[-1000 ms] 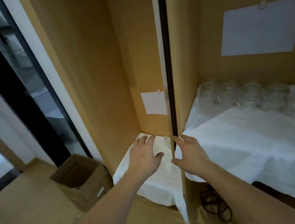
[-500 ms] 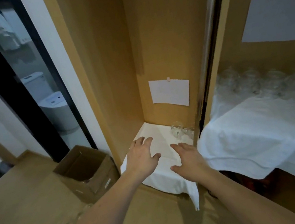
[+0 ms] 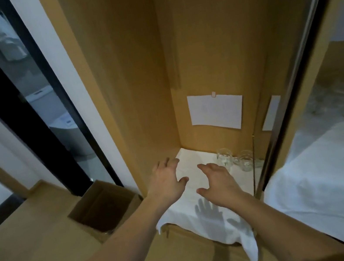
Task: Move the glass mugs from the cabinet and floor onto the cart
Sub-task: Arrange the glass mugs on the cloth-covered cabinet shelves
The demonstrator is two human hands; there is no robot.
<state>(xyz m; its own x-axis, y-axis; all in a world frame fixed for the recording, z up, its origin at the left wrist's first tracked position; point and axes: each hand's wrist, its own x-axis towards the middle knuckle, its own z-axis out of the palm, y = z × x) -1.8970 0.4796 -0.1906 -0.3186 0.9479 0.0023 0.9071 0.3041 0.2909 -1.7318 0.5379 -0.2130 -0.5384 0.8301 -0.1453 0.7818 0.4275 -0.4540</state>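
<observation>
Two clear glass mugs stand at the back right of the narrow cabinet bay on a white cloth (image 3: 207, 218): a taller mug (image 3: 224, 157) and a rounder mug (image 3: 246, 160) beside it. My right hand (image 3: 218, 183) hovers over the cloth just left of the taller mug, fingers spread, holding nothing. My left hand (image 3: 167, 180) hangs over the cloth's left part, fingers spread, empty. In the right bay, more glass mugs (image 3: 342, 98) show as a blur on another white cloth (image 3: 336, 181). No cart is in view.
A sliding cabinet door (image 3: 306, 65) stands between the two bays. An open cardboard box (image 3: 104, 205) sits on the wooden floor left of the cabinet. A paper sheet (image 3: 216, 111) is taped to the back wall. A dark glass door (image 3: 29, 98) lies to the left.
The sliding door has moved right, uncovering the left bay and its two mugs. Both hands have come off the door edge and moved forward over the cloth.
</observation>
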